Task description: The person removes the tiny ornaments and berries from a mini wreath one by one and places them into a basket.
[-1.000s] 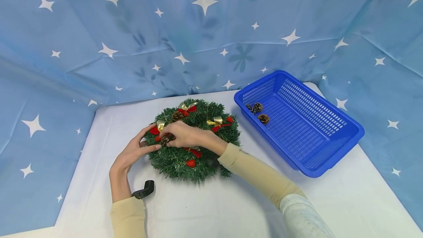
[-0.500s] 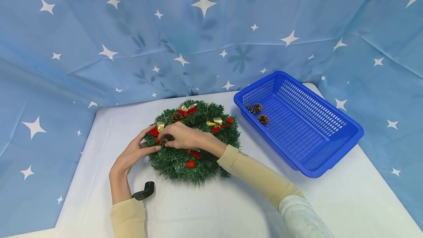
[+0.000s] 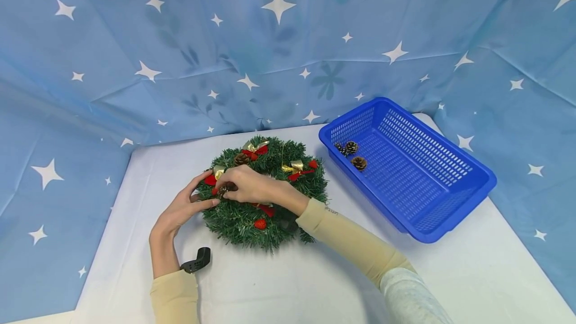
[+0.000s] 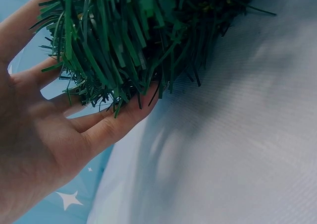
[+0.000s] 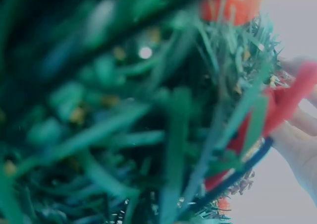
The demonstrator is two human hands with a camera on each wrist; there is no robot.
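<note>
A green tinsel wreath [image 3: 245,226] lies on the white-covered table, dressed with red and gold bows, red berries and a brown pine cone [image 3: 241,159] near its upper left. My left hand [image 3: 173,214] grips the wreath's left edge, fingers spread round the far side and thumb nearer me. From the left wrist, this hand [image 4: 49,140] shows behind the green strands [image 4: 114,40]. With its fingertips my right hand [image 3: 249,185] pinches another pine cone [image 3: 223,191], partly hidden, down at the wreath's left side. Blurred greenery and a red ribbon [image 5: 267,117] fill the right wrist view.
A blue perforated basket [image 3: 432,236] stands at the right of the table, with several pine cones [image 3: 358,163] in its left corner. Star-patterned blue cloth [image 3: 279,64] hangs behind and along the sides. A black device [image 3: 196,260] sits at my left wrist.
The pine cone in my right fingertips has shifted very slightly among the strands. My left hand, the wreath and the basket stay in place.
</note>
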